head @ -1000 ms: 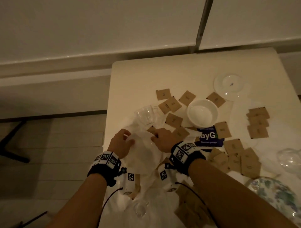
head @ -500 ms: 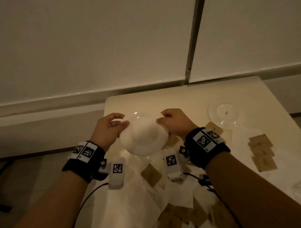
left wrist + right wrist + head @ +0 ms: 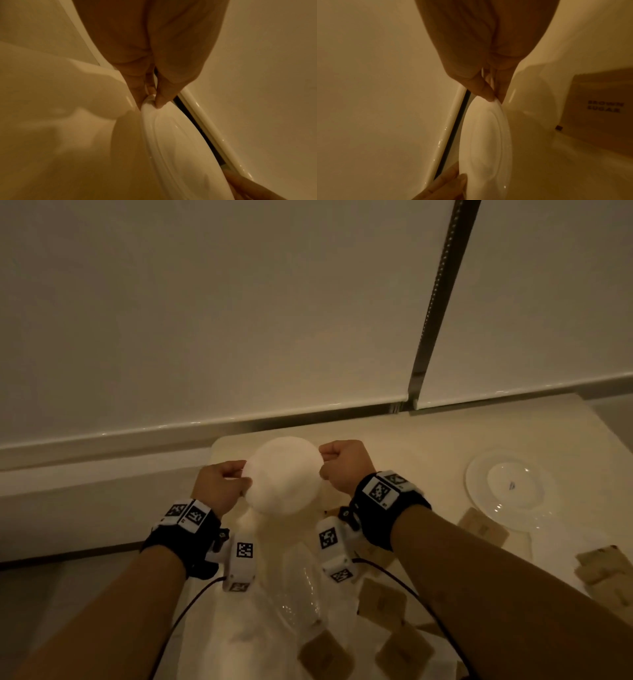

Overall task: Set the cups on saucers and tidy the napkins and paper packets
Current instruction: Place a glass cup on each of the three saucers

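- Table [image 3: 428, 440] lay below and ahead of both hands, paper packets [image 3: 380, 601] and a second saucer [image 3: 507, 484] scattered on it.
- Saucer [image 3: 284, 477] hung above the far left corner, tilted, spanning between the hands, equally near each.
- Left hand [image 3: 221, 486] pinched its left rim; right hand [image 3: 344, 465] pinched the opposite rim, fingers curled.

Both forearms reach forward, the left hand [image 3: 222, 485] and right hand [image 3: 344, 465] each pinching opposite rim edges of a raised saucer [image 3: 283, 476].
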### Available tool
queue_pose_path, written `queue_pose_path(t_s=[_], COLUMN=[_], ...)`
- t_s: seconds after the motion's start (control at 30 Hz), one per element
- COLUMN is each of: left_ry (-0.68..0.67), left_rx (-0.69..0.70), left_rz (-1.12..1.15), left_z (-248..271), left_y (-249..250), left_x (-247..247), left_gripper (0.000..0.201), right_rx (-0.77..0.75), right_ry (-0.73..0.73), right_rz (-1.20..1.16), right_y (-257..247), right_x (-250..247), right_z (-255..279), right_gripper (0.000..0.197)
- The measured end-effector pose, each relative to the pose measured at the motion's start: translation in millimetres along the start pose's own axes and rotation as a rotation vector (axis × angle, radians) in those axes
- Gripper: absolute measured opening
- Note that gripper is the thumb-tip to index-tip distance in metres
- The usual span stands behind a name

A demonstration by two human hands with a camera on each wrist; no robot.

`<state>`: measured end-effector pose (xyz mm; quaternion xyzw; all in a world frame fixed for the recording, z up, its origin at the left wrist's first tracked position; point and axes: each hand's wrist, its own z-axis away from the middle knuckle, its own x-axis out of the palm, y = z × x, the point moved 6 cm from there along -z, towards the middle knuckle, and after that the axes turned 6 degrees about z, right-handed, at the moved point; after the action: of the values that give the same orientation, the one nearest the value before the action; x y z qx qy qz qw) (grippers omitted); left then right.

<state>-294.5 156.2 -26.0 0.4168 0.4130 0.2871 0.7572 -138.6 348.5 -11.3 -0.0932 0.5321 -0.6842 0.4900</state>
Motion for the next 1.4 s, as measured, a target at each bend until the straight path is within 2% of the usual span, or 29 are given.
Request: queue_pose_path(t_s=[0.23, 0.3, 0.4, 0.43, 0.57, 0.63, 0.7, 0.77, 0.83, 0.9, 1.0, 1.03, 1.13, 1.2, 1.3, 1.4], left_ry=[0.037, 0.039, 0.039, 0.037, 0.02, -0.021, -0.061, -0.048, -0.063, -0.13, -0.299, -0.369, -0.586, -0.693, -0.74, -0.729], left_rx=[0.055, 0.047, 0.046, 0.047, 0.028, -0.014, -0.019, 0.056, 0.169, 0.252, 0.332, 0.331, 0.318, 0.308, 0.264, 0.2], left_rz=[-0.207, -0.258, -0.333, -0.368, -0.544, -0.597, -0.647, -0.68, -0.663, -0.564, -0.395, -0.36, -0.385, -0.472, -0.648, -0.748], left_z=[-13.8, -16.2, -18.9, -19.2, -15.1, -10.8, -4.8, 4.2, 14.9, 29.1, 60.3, 72.3, 106.9, 124.5, 134.2, 128.0], left_y=[-11.9, -13.1, -12.5, -11.7, -5.9, -0.3, 13.8, 42.2, 80.3, 118.7, 165.4, 175.0, 184.2, 175.8, 153.6, 132.8], left_x=[12.9, 11.4, 10.9, 11.1, 15.2, 18.6, 21.0, 24.9, 38.2, 64.1, 127.9, 154.2, 236.1, 282.8, 330.0, 353.4], left_gripper=[0.029, 0.031, 0.034, 0.034, 0.038, 0.04, 0.045, 0.05, 0.043, 0.027, 0.004, 0.003, 0.006, 0.014, 0.04, 0.05], right_rx=[-0.019, -0.03, -0.043, -0.049, -0.073, -0.082, -0.061, -0.034, -0.011, 0.021, 0.159, 0.219, 0.358, 0.388, 0.4, 0.409], right_ry=[-0.055, -0.086, -0.12, -0.128, -0.157, -0.146, -0.083, 0.019, 0.115, 0.181, 0.255, 0.273, 0.287, 0.235, 0.189, 0.226], right_rz=[0.183, 0.218, 0.283, 0.302, 0.392, 0.37, 0.276, 0.178, 0.136, 0.167, 0.309, 0.362, 0.431, 0.44, 0.438, 0.417], right_y=[11.5, 12.4, 14.0, 13.8, 11.0, 11.2, 13.5, 19.0, 27.7, 41.8, 79.7, 94.2, 131.2, 146.4, 162.2, 171.4], right_x=[13.7, 18.4, 21.6, 22.2, 22.4, 9.4, -20.0, -64.2, -115.3, -164.8, -229.0, -246.7, -284.1, -292.9, -294.8, -294.8], right_z=[-20.2, -21.8, -21.3, -20.6, -13.6, -10.0, -8.6, -5.5, -1.3, 5.6, 19.9, 25.4, 40.0, 44.1, 43.0, 38.5], right_gripper=[0.045, 0.037, 0.014, 0.014, 0.043, 0.053, 0.052, 0.041, 0.031, 0.03, 0.044, 0.047, 0.044, 0.04, 0.038, 0.032])
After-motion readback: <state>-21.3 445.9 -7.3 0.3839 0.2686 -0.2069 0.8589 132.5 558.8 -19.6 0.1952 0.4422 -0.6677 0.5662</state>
